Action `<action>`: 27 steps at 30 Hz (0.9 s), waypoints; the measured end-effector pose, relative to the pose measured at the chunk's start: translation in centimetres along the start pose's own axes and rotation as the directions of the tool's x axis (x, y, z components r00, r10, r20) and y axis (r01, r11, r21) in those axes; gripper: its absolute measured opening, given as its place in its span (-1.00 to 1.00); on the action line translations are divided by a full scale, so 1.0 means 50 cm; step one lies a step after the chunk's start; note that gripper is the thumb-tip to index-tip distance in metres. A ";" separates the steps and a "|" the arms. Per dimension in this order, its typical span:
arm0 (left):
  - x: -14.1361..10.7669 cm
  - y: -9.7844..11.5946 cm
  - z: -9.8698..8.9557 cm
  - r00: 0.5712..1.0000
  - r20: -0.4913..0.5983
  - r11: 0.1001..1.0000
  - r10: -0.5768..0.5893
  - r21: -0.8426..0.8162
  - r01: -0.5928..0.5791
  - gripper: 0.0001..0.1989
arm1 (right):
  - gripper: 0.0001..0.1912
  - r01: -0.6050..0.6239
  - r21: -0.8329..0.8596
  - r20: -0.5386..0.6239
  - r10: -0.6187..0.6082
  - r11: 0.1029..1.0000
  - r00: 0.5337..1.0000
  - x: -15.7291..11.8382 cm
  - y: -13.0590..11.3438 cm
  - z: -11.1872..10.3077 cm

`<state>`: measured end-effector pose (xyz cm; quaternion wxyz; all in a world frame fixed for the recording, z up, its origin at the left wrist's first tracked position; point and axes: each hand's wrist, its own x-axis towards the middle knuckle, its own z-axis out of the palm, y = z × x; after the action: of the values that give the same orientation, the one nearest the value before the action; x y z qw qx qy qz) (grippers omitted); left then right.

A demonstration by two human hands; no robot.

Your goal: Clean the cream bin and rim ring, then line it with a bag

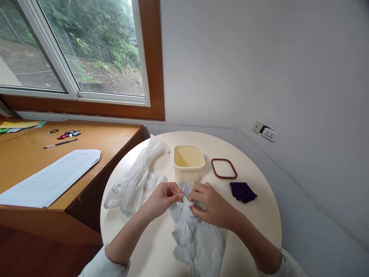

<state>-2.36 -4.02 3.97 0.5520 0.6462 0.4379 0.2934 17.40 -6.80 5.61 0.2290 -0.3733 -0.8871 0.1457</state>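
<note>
A white plastic bag (198, 238) is gathered and twisted in front of me, its lower part spread toward the table's near edge. Both hands pinch it at the gathered middle, where it looks knotted. My left hand (165, 196) has thumb and fingertips closed on the left side of that twist. On the other side, my right hand (209, 202) is closed on the plastic with curled fingers. Just beyond my fingers stands a pale yellow square tub (188, 167) with no lid on it. A second crumpled white plastic bag (138, 177) lies to the left.
A brown rounded-square ring (224, 177) and a folded dark purple cloth (243, 192) lie right of the tub on the round cream table (259, 223). At left, a wooden desk (115, 132) holds papers (54, 177), a pen (60, 143) and keys (69, 134). A wall socket (270, 134) is at right.
</note>
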 end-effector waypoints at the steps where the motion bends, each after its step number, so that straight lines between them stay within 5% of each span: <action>1: -0.002 -0.006 0.000 1.000 -0.019 0.999 -0.010 -0.035 0.010 -0.75 | -0.89 0.006 0.008 0.018 -0.006 1.000 1.000 -0.003 0.002 -0.001; 6: -0.012 -0.017 0.005 0.999 -0.054 0.990 -0.007 -0.142 -0.001 -0.73 | -0.90 -0.001 0.053 0.049 -0.002 0.999 0.999 -0.010 0.008 -0.008; 11: -0.018 0.013 0.002 0.976 0.194 0.995 -0.101 0.019 0.099 -0.74 | -0.83 -0.007 0.049 0.014 0.006 0.999 1.000 -0.001 0.002 -0.008; 14: -0.018 0.026 0.003 0.961 0.241 0.989 -0.133 0.093 0.113 -0.77 | -0.81 0.018 0.050 0.014 -0.019 0.999 1.000 0.006 -0.004 -0.004; 27: -0.028 -0.023 0.002 0.998 -0.029 0.988 -0.051 -0.145 0.046 -0.70 | -0.83 -0.023 0.055 0.091 0.018 0.998 0.996 -0.009 -0.005 -0.006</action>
<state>-3.15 -5.32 2.98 0.5970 0.5890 0.4400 0.3211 17.69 -7.24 5.83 0.1976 -0.3691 -0.8882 0.1894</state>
